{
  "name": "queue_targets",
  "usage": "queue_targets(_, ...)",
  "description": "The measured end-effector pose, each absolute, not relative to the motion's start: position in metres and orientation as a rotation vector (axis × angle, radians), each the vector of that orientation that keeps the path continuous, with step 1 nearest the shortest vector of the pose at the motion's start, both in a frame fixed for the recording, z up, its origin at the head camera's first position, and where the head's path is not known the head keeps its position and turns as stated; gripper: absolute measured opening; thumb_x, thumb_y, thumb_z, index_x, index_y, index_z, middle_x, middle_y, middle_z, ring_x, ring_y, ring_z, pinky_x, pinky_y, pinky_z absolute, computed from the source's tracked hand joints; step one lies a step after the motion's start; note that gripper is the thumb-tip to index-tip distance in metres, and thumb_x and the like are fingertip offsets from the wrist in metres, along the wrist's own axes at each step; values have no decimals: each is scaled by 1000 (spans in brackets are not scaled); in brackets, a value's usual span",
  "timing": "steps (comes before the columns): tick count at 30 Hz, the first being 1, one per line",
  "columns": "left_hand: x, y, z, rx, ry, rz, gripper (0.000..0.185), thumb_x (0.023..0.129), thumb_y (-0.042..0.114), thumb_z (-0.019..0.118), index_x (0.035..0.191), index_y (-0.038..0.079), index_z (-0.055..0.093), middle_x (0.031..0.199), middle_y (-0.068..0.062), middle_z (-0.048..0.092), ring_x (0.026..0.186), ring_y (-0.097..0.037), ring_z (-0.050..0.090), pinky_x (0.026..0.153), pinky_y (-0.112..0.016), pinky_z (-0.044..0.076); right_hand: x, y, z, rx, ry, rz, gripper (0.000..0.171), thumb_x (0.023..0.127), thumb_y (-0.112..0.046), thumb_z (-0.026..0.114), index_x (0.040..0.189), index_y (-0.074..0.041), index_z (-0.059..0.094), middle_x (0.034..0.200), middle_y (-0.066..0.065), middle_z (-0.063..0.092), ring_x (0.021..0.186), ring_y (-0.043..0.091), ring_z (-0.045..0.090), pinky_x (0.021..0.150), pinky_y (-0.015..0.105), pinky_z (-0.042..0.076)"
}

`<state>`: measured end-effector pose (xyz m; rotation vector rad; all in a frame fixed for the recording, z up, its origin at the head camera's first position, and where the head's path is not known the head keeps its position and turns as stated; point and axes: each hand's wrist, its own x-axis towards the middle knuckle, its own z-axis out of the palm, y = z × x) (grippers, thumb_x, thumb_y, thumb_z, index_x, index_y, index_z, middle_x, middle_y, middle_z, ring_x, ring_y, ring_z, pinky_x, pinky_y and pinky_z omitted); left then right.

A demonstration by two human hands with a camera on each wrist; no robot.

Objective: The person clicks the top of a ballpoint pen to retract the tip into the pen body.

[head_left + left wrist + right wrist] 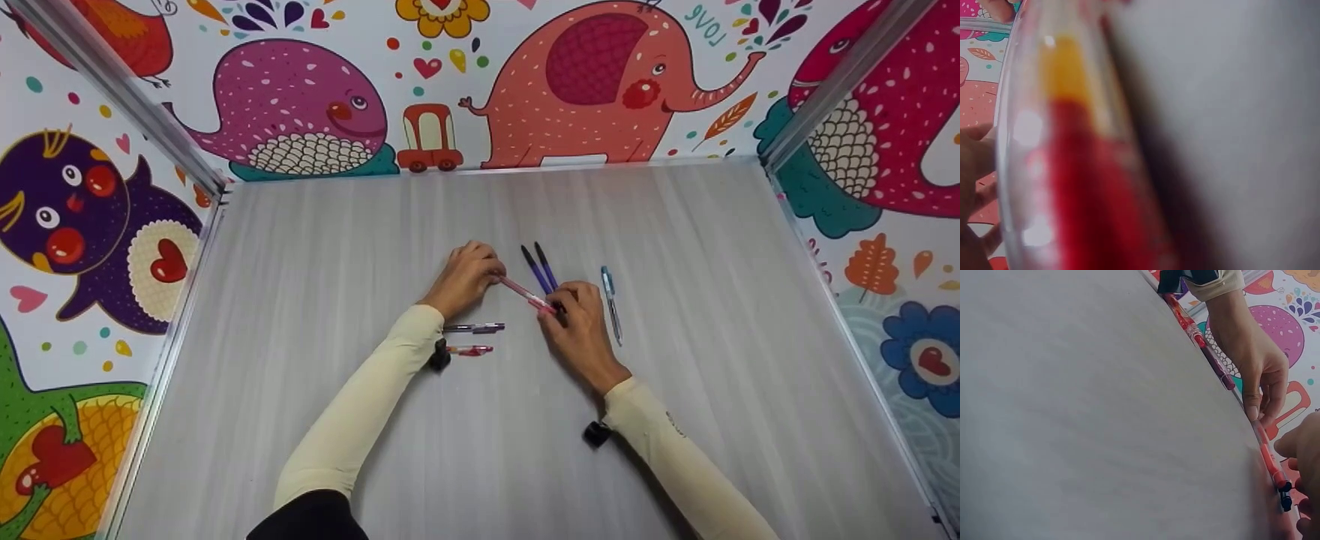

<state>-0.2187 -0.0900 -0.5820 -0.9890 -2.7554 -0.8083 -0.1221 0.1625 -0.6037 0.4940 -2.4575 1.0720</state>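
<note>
So you've got a red pen (523, 292) lying low across the middle of the grey bench (300, 300), and both your hands are on it. Your left hand (466, 276) has its fingers curled down onto the far end, pinching it against the bench top, and the right wrist view shows those fingertips (1253, 410) pressed right at the barrel. Your right hand (579, 328) grips the near end, fingers curled round the tip part, where the right wrist view shows a dark little tip piece (1285, 494). The left wrist view is basically all blurry see-through barrel with red and a yellow bit inside, way too close to tell anything more.

Around it: two dark blue pens (540, 268) lie side by side just beyond the red one, their near ends close to your right hand. A light blue pen (611, 304) sits just to the right of that hand, apart from it. Next to your left wrist there's a purple pen (475, 328), and a short red pen (471, 350) right beside it, nearer you. Cartoon animal walls (585, 82) box the bench in on three sides.
</note>
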Motion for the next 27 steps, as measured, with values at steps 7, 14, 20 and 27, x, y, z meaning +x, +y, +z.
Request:
queue_targets(7,-212,-96,-579,-994,-2794,-798,11,104,16,77,108,12,86,112,-3,76,118,-25,63,115,-54,45,-117,167,-595,445,-2439,1137,24,88,0,91,108,3,77,120,16,65,116,36,56,97,46,43)
queue_targets(14,-195,-103,-572,-982,-2712,-854,9,104,8,76,107,9,84,112,-6,78,119,-29,63,112,-57,47,-112,176,-586,500,-2453,1156,26,91,-4,91,112,3,77,123,17,67,119,37,57,102,51,45)
queue_targets(20,-177,-105,-567,-969,-2617,-934,8,102,4,76,106,6,83,109,-8,77,113,-31,63,109,-61,48,-106,179,-579,613,-2464,1177,30,92,-5,90,117,4,77,125,17,68,122,37,57,105,46,44)
queue_targets(27,-163,-104,-557,-970,-2593,-990,9,104,13,74,106,7,82,109,-7,75,114,-30,62,108,-60,48,-103,178,-573,699,-2386,1194,28,91,-1,89,115,3,76,123,17,69,122,37,58,107,39,43)
